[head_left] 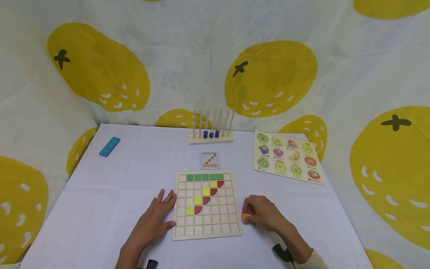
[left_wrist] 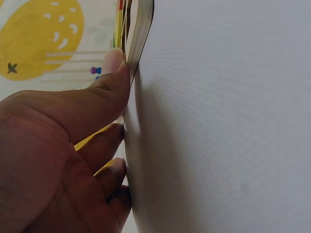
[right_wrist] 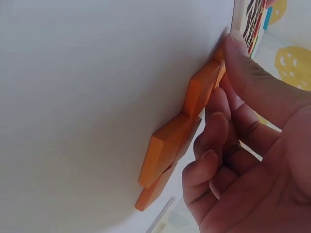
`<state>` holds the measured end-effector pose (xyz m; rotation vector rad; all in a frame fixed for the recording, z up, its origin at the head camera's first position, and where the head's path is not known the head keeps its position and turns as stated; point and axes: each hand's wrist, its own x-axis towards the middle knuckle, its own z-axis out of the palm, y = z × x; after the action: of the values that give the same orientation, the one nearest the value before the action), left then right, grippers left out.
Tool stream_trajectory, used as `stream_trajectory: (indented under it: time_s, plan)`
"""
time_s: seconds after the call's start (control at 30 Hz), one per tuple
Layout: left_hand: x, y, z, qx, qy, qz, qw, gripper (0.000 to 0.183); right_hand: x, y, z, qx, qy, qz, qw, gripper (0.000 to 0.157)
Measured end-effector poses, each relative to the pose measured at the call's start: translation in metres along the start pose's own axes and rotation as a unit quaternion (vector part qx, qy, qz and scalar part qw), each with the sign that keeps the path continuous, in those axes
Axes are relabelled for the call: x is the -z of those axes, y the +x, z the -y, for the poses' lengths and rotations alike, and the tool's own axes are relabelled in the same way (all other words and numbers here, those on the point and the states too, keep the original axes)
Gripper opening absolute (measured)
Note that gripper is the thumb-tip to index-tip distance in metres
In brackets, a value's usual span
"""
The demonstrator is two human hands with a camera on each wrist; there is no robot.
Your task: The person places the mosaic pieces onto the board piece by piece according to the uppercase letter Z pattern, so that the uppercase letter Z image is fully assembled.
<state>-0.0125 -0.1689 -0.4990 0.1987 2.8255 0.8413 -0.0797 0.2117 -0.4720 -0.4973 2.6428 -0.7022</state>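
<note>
A wooden grid board [head_left: 221, 228] lies flat at mid-table. It bears a row of green square tiles [head_left: 205, 177], with yellow squares [head_left: 206, 192] and red quarter-circle tiles [head_left: 198, 210] running diagonally below. My left hand [head_left: 155, 215] rests at the board's left edge, fingers spread and thumb [left_wrist: 112, 65] against its side. Right of the board, my right hand [head_left: 265, 213] pinches an orange tile [head_left: 245, 216] between thumb and fingers. Several more orange tiles [right_wrist: 165, 143] lie in a line beside those fingers in the right wrist view; the hand hides them from the head view.
A small pattern card [head_left: 210, 160] lies behind the board. Farther back stands a peg rack [head_left: 211, 140] with several blue and purple beads. A fruit puzzle board [head_left: 287, 158] is at the back right, a teal block [head_left: 109, 147] at the back left.
</note>
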Motion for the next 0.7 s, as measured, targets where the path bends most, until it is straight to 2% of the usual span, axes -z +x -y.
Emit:
stream_trajectory:
  time_s: [0.37,0.57,0.7]
  plan:
    - [0.0002,-0.0008,-0.0003,0.003,-0.004,-0.001,1.0000,0.098,-0.0025,0.0037,0.0048,-0.027,0.015,0.006,1.000,0.032]
    - [-0.0008,-0.0005,0.0014,-0.002,-0.002,0.000,1.0000,0.097,-0.0020,0.0060,0.0041,-0.042,0.036,-0.011,0.998,0.030]
    - [-0.0009,-0.0005,0.0019,-0.004,-0.002,0.000,1.0000,0.097,0.0026,0.0079,0.0083,-0.042,0.034,-0.036,0.998,0.027]
